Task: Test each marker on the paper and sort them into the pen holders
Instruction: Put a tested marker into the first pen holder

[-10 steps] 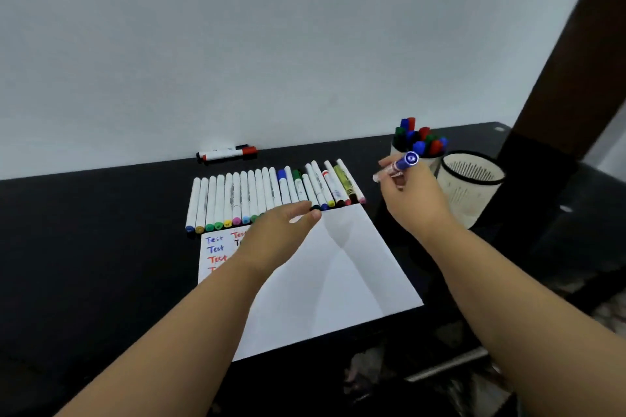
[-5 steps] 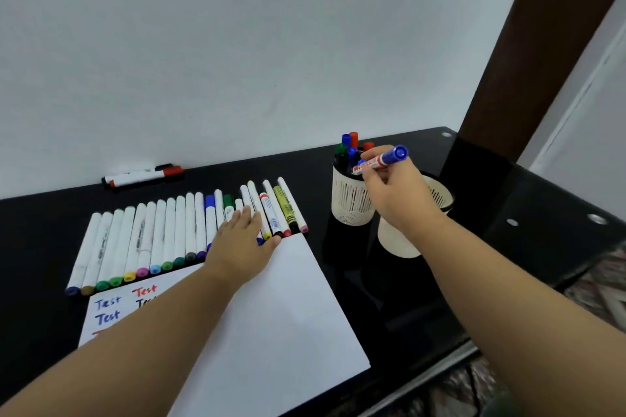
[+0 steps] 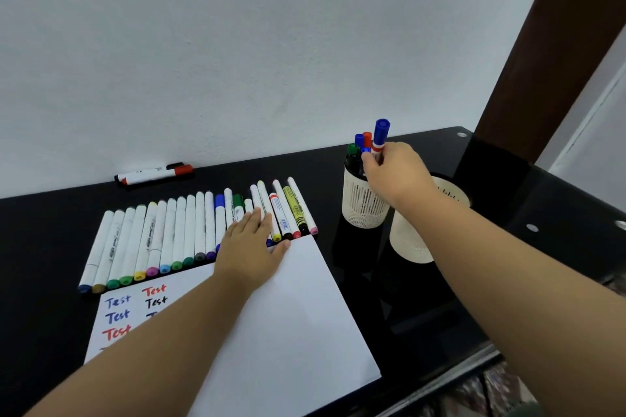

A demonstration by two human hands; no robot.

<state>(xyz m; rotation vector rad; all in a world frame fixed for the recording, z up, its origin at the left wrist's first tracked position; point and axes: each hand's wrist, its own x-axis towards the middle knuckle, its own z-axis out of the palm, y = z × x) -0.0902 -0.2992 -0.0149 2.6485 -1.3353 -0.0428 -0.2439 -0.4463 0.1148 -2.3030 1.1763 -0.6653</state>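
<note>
At the right of the frame the right hand (image 3: 394,173) pinches a blue marker (image 3: 380,135) with its fingers closed around the barrel, cap up, standing in the near-full holder (image 3: 360,206) among other markers. A second holder (image 3: 411,244) stands just beside it, partly hidden behind the forearm. In the middle, the left hand (image 3: 252,247) rests with straight fingers on the row of markers (image 3: 176,230) and the top edge of the paper (image 3: 288,315) on the black counter (image 3: 50,230); the word "Test" is written several times at lower left.
</note>
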